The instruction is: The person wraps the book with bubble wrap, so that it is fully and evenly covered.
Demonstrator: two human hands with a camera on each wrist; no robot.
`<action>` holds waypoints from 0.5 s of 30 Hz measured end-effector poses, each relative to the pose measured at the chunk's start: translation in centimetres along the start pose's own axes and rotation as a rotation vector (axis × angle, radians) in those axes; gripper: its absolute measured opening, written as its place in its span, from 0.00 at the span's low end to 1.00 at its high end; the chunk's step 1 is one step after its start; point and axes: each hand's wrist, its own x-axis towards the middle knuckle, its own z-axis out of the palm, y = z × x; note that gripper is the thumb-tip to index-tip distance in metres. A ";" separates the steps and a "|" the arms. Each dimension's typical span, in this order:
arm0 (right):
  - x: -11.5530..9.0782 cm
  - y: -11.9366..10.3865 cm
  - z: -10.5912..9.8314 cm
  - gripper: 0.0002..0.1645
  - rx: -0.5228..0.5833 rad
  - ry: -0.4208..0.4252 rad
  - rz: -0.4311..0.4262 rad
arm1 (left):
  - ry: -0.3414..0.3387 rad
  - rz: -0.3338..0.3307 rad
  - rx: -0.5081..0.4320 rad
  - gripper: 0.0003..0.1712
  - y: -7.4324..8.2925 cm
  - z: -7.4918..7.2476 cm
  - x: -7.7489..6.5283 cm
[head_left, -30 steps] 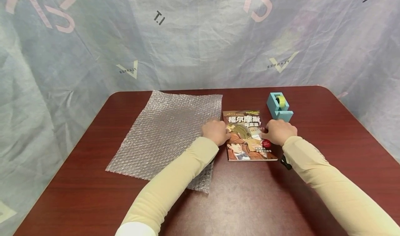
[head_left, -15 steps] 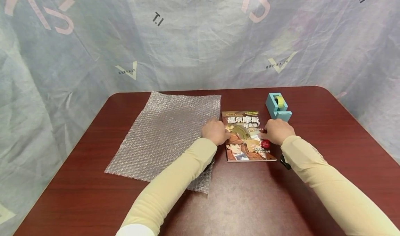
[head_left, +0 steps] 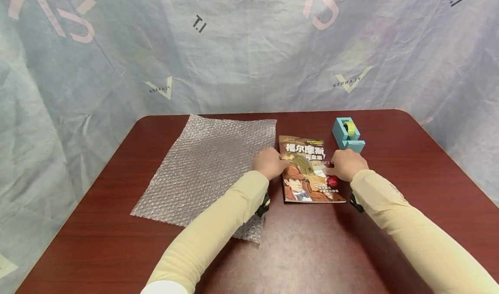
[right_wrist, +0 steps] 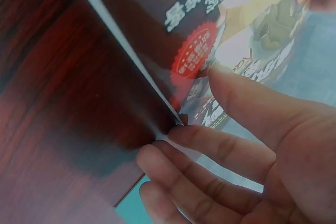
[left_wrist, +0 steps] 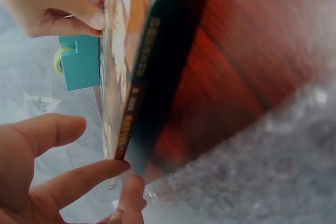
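Note:
A paperback book with an illustrated cover and Chinese title lies face up on the table, between both hands. Its spine is tipped up off the wood in the left wrist view, with dark shadow below. My left hand grips the spine side, thumb over the cover and fingertips at and under the spine. On the opposite side, my right hand pinches the page edge; its thumb lies on the cover beside the red badge, and the fingers curl at the edge and beneath it.
A sheet of bubble wrap lies flat left of the book, partly under the left forearm. Behind the right hand stands a blue tape dispenser with yellow tape. A grey printed cloth hangs behind the dark red table.
The book's spine side has risen slightly, and its far left corner has shifted a little away. My left wrist has turned a bit; the right hand has hardly moved.

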 end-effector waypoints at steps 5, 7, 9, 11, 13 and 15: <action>0.0 0.0 -0.2 0.19 -0.010 0.015 -0.017 | -0.032 -0.052 -0.249 0.28 -0.4 -0.4 -0.1; -0.1 0.1 -0.2 0.18 -0.006 0.009 -0.017 | -0.038 -0.082 -0.341 0.26 -0.4 -0.4 -0.1; -0.1 0.1 -0.2 0.18 -0.003 0.002 -0.021 | -0.033 -0.101 -0.428 0.25 -0.3 -0.4 -0.1; 0.0 0.2 -0.2 0.18 0.001 0.000 -0.032 | -0.028 -0.127 -0.534 0.22 -0.1 -0.2 0.1; -0.1 0.3 -0.2 0.18 0.003 -0.001 -0.045 | -0.020 -0.146 -0.618 0.14 0.1 -0.1 0.3; -0.1 0.3 -0.2 0.19 0.006 0.001 -0.060 | -0.002 -0.137 -0.664 0.05 0.3 0.0 0.5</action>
